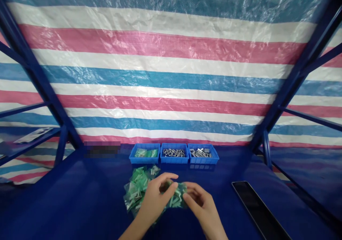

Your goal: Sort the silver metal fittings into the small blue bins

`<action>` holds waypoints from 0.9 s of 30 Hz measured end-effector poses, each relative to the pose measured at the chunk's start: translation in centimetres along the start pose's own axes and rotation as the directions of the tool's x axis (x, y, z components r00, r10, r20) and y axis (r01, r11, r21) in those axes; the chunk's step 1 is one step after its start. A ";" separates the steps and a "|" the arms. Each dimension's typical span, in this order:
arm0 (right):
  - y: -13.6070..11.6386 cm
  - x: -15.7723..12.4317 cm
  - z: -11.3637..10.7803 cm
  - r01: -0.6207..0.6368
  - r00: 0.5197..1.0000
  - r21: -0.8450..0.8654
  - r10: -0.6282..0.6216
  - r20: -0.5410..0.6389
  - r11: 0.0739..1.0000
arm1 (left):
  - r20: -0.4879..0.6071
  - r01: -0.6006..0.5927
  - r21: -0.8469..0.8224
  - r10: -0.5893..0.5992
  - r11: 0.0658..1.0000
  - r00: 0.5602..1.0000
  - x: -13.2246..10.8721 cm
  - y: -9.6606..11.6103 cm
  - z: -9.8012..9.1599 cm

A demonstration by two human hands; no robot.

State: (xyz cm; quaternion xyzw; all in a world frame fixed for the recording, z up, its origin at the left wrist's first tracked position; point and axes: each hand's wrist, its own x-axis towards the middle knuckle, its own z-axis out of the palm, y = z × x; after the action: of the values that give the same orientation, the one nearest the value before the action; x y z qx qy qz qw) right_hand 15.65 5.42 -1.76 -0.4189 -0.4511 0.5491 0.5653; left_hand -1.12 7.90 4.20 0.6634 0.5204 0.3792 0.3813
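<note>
My left hand (155, 197) and my right hand (200, 202) meet over the blue table, both pinching one small green plastic bag (176, 196) with pale metal parts inside. The bag is held between my fingertips, just above the table top. To the left of my left hand lies a pile of similar green bags (137, 186), several of them, partly hidden by my wrist.
Three blue bins stand in a row behind: a left bin (145, 154) with green bags, a middle bin (174, 153) and a right bin (203, 153) with small metal parts. A dark tablet (258, 208) lies at the right. A striped tarp and blue frame bars enclose the table.
</note>
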 end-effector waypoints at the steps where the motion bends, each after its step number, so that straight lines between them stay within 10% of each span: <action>1: 0.1 -0.1 0.1 -0.015 1.000 0.036 0.014 0.024 0.999 | -0.014 0.070 -0.135 -0.072 0.988 0.997 -0.6 -0.3 0.5; 5: 0.4 -0.5 0.4 -0.042 0.997 0.141 0.050 -0.051 0.989 | 0.004 0.284 -0.530 -0.332 0.799 0.943 -2.4 -1.8 1.8; 9: 0.1 -0.9 0.2 -0.031 0.998 0.151 0.039 -0.052 0.988 | -0.031 0.259 -0.582 -0.339 0.771 0.940 -3.5 -1.7 1.8; 14: -1.4 -1.4 -0.3 0.249 0.967 -0.089 -0.244 0.069 0.964 | -0.178 -0.156 -0.165 0.126 0.974 0.976 -4.0 -0.9 0.5; 16: -2.2 -1.5 -0.5 0.495 0.868 -0.288 -0.477 0.136 0.820 | -0.242 -0.481 0.162 0.507 0.862 0.827 -4.2 -1.1 0.1; 18: -2.9 -1.5 -0.7 0.672 0.720 -0.448 -0.662 0.208 0.590 | -0.198 -0.662 0.443 0.786 0.605 0.586 -4.3 -1.5 -0.3; 21: -3.5 -1.6 -0.9 0.741 0.561 -0.576 -0.789 0.250 0.344 | -0.120 -0.700 0.606 0.913 0.378 0.389 -4.5 -2.0 -0.7; 24: -3.6 -1.6 -1.1 0.769 0.497 -0.583 -0.819 0.288 0.262 | -0.118 -0.711 0.586 0.909 0.389 0.400 -4.4 -1.7 -0.7; 27: -3.0 -1.7 -1.1 0.771 0.562 -0.504 -0.787 0.254 0.388 | -0.209 -0.669 0.342 0.747 0.660 0.631 -4.4 -1.2 -0.1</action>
State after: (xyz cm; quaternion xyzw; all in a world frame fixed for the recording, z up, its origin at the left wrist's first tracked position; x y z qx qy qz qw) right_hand 17.48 3.65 0.83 -0.3121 -0.7262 0.0544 0.6101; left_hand -2.42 3.84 2.72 0.7803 0.3121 0.5413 0.0267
